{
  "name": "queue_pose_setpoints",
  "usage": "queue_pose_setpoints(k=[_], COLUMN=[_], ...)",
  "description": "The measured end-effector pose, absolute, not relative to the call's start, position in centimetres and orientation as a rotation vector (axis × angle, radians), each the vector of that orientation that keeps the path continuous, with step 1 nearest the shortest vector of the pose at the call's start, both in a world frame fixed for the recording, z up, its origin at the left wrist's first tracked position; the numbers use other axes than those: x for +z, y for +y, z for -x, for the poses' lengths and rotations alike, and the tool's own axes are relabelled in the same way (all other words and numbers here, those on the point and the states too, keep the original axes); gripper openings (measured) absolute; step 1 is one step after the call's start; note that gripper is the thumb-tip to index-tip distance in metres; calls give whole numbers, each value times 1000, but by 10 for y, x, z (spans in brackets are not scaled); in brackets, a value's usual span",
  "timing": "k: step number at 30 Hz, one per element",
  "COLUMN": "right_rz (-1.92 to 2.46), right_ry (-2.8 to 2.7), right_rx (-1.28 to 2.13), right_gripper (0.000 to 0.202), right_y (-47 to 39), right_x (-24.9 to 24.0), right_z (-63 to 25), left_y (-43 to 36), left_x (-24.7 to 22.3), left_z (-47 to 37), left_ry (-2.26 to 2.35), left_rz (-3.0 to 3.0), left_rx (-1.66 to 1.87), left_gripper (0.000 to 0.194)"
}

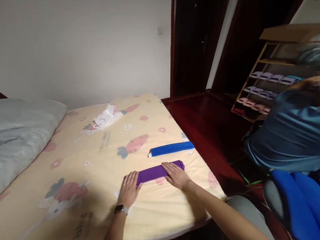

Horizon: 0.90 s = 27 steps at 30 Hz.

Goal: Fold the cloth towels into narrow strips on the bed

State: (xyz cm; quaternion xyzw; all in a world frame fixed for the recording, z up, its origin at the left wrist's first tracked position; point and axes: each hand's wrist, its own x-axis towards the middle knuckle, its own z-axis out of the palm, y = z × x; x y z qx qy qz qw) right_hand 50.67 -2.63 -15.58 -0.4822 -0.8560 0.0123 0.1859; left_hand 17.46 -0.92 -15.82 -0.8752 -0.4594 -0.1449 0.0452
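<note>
Resting extended, unclenched fingers of left hand (129, 189) and right hand (177, 176) near opposite ends of purple fabric strip (151, 173); lying lengthwise left-to-right beneath both, touching each.

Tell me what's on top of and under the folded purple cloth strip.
The left hand and right hand rest toward opposite ends of the folded purple cloth strip. Beneath lies the yellow carrot-print bedsheet; any pattern directly under the strip is covered.
</note>
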Motion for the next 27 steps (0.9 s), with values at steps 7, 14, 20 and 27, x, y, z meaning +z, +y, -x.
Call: queue_pose_setpoints(k=[7, 14, 20, 27], right_rz=[1450, 1602, 1485, 1681], right_ry=[-2417, -2415, -2421, -2230], right_rx=[-29, -103, -212, -225], right_gripper=[57, 58, 58, 61], right_y=[-22, -11, -15, 0], right_x=[-158, -160, -156, -162], right_z=[-544, -536, -573, -669], left_y=[-7, 1, 5, 41], left_x=[-167, -160, -153, -144], left_z=[-136, -145, -162, -270], left_ry=[-1357, -1333, -1223, -1129], left_rz=[2638, 2621, 2695, 2735], left_rx=[-410, -278, -316, -357], left_gripper=[58, 60, 61, 57])
